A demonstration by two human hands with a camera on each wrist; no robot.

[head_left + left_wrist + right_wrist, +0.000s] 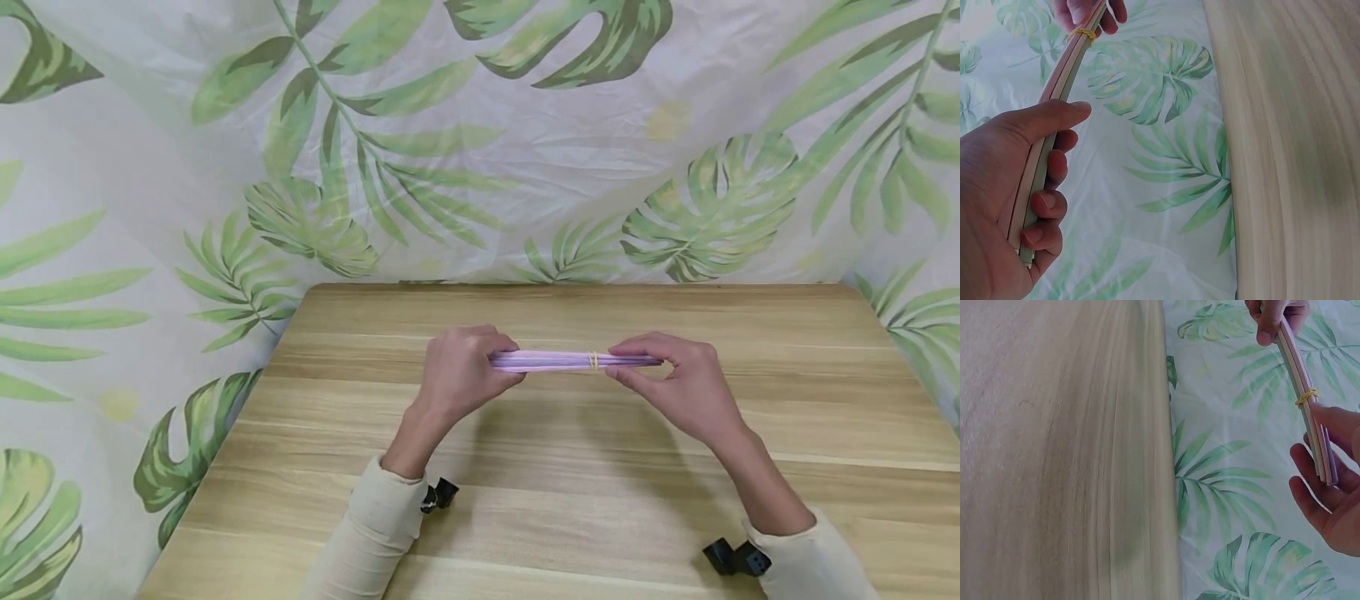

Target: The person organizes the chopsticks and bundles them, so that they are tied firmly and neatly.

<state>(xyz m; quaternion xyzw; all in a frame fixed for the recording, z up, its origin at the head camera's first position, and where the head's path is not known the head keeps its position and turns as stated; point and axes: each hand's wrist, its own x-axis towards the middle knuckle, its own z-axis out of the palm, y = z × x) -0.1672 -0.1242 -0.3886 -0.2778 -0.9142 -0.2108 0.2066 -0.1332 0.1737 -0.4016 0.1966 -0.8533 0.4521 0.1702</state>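
Observation:
A slim bundle of flat pastel strips [555, 360], pink, lilac and pale green, is held level above the table between both hands. A yellow rubber band [594, 362] is wound round it, nearer its right end. My left hand [467, 367] grips the left end; in the left wrist view its thumb lies along one face and its fingers curl round the bundle [1060, 87]. Beside the band, my right hand [686, 383] pinches the bundle between thumb and fingers. In the right wrist view the strips' ends [1327, 472] stick out past that thumb. Their material is unclear.
The wood-grain table [562, 500] extends below both hands. Behind it and at its sides hangs a white cloth with green leaves [570, 167]. Small black devices [738, 558] sit at both cuffs.

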